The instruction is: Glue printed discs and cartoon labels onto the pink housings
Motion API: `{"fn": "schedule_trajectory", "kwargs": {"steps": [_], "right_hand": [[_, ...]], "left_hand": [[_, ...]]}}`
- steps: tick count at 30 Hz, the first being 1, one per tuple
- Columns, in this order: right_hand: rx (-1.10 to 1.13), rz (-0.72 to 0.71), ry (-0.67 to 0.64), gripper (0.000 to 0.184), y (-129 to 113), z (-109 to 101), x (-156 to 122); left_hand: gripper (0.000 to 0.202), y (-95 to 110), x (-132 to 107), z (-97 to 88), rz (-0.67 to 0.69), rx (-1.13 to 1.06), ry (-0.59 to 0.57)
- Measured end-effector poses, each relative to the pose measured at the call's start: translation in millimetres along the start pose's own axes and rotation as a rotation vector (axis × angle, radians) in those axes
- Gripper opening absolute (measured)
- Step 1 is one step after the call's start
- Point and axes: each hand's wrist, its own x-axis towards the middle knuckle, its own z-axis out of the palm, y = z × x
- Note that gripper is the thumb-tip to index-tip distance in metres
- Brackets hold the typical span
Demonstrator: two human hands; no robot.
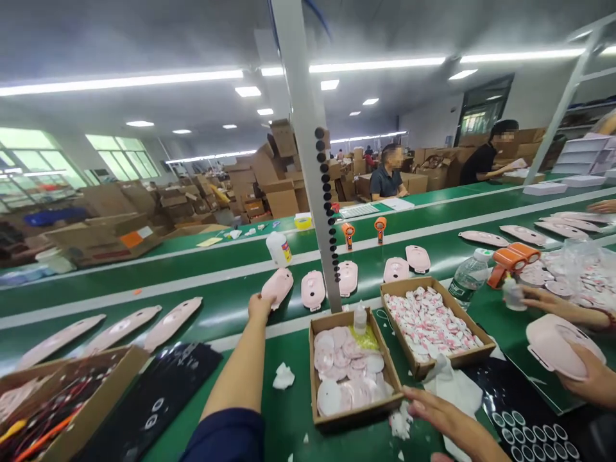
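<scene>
My left hand reaches out over the green belt. Its fingers grip the near edge of a pale pink plastic lid that has a dark spot in its middle. My right hand is low on the right, palm down with its fingers stretched out and nothing in them. Its fingertips are by the corner of a cardboard tray of pink round discs, in which a small white bottle also stands. A crumpled white tissue lies just beside that hand.
More pink lids lie along the belt, past a metal post. Another tray holds small white-and-pink pieces. A water bottle and orange handheld fans stand right. A co-worker's hands hold a pink lid and a small bottle.
</scene>
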Motion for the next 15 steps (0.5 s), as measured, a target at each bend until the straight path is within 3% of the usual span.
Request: {"fn": "schedule_trajectory", "kwargs": {"steps": [4,7,9,11,12,15], "right_hand": [[-0.065,0.077,0.093,0.048,3,-4,-29],[-0.036,0.043,0.117,0.048,9,-2,-26],[0.016,0.014,0.078,0.044,9,7,-8],[0.079,0.005,-0.018,0.044,4,25,17],[0.113,0.023,-0.087,0.050,0,35,30],[0.250,0.076,-0.341,0.092,-15,67,64]], "left_hand": [[0.030,16,1,-32.0,0.128,-0.335,0.108],[0.028,26,-15,-69.6,0.251,-0.563,0.187],[0.041,30,-43,-89.9,0.336,-0.678,0.169],[0.058,32,-86,-99.1,0.386,-0.757,0.094],[0.063,33,-110,-99.2,0.392,-0.783,0.047],[0.065,33,-181,-89.7,0.354,-0.835,-0.090]]}}
